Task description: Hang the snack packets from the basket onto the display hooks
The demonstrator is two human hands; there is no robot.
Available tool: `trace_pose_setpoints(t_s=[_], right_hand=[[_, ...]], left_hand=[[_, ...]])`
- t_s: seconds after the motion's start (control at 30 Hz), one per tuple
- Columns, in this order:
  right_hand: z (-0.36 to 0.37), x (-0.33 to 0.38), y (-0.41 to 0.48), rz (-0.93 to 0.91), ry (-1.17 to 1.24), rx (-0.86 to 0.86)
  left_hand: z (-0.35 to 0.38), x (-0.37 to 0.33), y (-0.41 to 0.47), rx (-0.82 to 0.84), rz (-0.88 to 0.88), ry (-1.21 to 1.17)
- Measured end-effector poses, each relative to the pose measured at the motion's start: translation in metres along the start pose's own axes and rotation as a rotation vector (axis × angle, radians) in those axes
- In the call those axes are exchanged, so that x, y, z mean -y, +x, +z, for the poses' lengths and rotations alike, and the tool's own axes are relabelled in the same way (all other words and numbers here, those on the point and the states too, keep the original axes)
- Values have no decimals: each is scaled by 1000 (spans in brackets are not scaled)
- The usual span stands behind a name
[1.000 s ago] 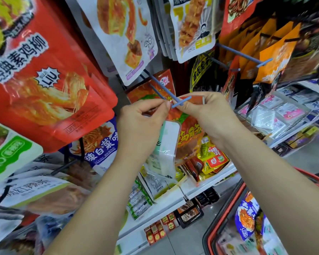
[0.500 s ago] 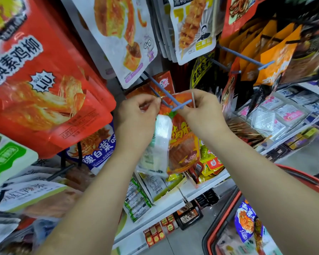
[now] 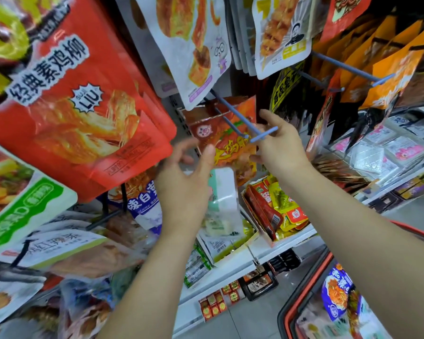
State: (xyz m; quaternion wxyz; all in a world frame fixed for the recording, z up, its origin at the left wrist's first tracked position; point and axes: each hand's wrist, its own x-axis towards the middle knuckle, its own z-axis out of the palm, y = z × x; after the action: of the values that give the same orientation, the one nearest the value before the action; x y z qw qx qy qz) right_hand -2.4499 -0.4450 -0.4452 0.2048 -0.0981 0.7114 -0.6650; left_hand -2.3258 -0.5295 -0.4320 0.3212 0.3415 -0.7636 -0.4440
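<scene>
The right hand [image 3: 280, 145], grip apart at three o'clock of the hook [image 3: 233, 113], should nudge the orange packet [image 3: 227, 143] fully back. The blurred left hand [image 3: 184, 192]: grip state cannot be told.

Retail shop, snack aisle. Printed snack packets [image 3: 83, 106] hang in rows on blue wire display hooks [image 3: 240, 118], upper frame; white shelf [image 3: 235, 267] of boxed goods, centre; red-rimmed plastic shopping basket [image 3: 309, 289], lower right.
</scene>
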Motion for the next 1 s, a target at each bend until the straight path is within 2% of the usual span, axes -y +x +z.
trace_pose_setpoints(t_s=[0.1, 0.13, 0.23, 0.3, 0.33, 0.43, 0.53, 0.6, 0.8, 0.93, 1.0], right_hand=[[1, 5, -21, 102, 81, 103], [-6, 3, -33, 128, 102, 194], [-28, 2, -62, 333, 46, 635], [-39, -1, -81, 274, 13, 832], [-42, 1, -93, 208, 7, 848], [-45, 14, -119, 83, 77, 678], [-58, 45, -141, 65, 183, 544], [-67, 73, -157, 11, 177, 525], [-85, 176, -209, -236, 185, 432], [-90, 238, -239, -506, 17, 430], [-89, 270, -251, -608, -66, 446]], left_hand=[[-2, 10, -22, 48, -101, -62], [-3, 12, -26, 51, -117, -72], [-7, 8, -34, 23, -134, -114], [-8, -5, -41, -2, -171, -210], [-10, -12, -45, -4, -189, -241], [-18, -45, -58, 31, -290, -339], [-39, -90, -72, 151, -392, -524], [-57, -121, -81, 195, -337, -507], [-107, -211, -94, 122, -124, -371], [-143, -270, -104, 177, -33, -303], [-166, -298, -103, 207, 92, -196]])
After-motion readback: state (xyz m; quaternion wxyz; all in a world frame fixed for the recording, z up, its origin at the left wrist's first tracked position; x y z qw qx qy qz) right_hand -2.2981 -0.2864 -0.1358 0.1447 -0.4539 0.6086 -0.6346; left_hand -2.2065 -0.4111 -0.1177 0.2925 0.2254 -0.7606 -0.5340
